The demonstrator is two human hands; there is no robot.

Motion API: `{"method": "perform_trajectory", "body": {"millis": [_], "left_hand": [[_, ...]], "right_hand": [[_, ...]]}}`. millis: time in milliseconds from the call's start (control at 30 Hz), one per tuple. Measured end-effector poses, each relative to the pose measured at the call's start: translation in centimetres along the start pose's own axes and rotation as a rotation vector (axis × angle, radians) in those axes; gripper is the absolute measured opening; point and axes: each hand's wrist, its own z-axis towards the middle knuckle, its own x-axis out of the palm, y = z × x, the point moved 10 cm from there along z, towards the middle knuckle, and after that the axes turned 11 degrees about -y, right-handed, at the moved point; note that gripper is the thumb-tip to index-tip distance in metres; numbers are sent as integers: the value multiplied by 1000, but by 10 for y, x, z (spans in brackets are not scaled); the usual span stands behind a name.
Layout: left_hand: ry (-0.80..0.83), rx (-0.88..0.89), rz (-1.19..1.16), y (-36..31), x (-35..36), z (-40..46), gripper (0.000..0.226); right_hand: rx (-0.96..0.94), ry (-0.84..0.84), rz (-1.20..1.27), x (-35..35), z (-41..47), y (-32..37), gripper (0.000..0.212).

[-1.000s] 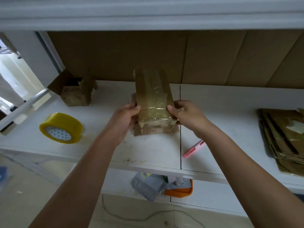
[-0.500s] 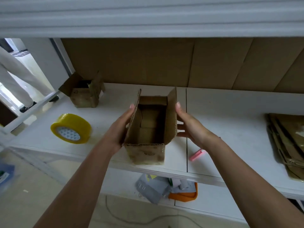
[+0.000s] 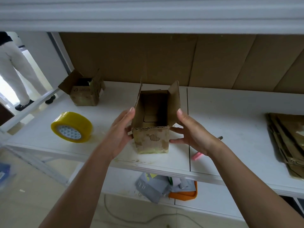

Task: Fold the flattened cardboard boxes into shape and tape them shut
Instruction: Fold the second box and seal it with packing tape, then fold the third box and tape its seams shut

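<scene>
Fingers (image 3: 131,111) straight, both hands flanking box (image 3: 152,140), now set upright on shelf (image 3: 230,112)

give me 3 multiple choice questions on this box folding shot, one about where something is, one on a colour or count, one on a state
1. Where is the tape roll?
A. left of the held box
B. inside the held box
C. on the flat cardboard stack

2. How many set-up boxes stand on the shelf?
A. one
B. two
C. four

3. The top of the held box is
A. taped shut
B. open, flaps up
C. crushed flat

Answers: 1 A, the roll lies on the shelf past the left hand. 2 B, the held box and a small box at back left. 3 B, its inside shows between the left hand and right hand.
</scene>
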Motion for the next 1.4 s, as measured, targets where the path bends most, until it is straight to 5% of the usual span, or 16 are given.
{"method": "perform_trajectory", "body": {"millis": [200, 367, 567, 867, 1033, 1233, 1400], "left_hand": [[157, 43, -95, 8, 3, -3, 85], [322, -47, -120, 34, 7, -9, 72], [54, 34, 86, 35, -20, 16, 81], [-104, 108, 445, -43, -87, 95, 58], [-120, 175, 684, -79, -130, 139, 84], [-40, 175, 841, -90, -154, 180, 51], [-130, 355, 1022, -98, -171, 191, 24]], "right_hand": [[-99, -29, -161, -2, 3, -17, 82], [-127, 20, -160, 7, 8, -39, 78], [-262, -86, -162, 29, 24, -22, 71], [-272, -196, -178, 87, 95, 19, 76], [-251, -278, -153, 123, 141, 29, 74], [-256, -413, -240, 153, 182, 38, 72], [-276, -624, -359, 163, 205, 34, 60]]}}
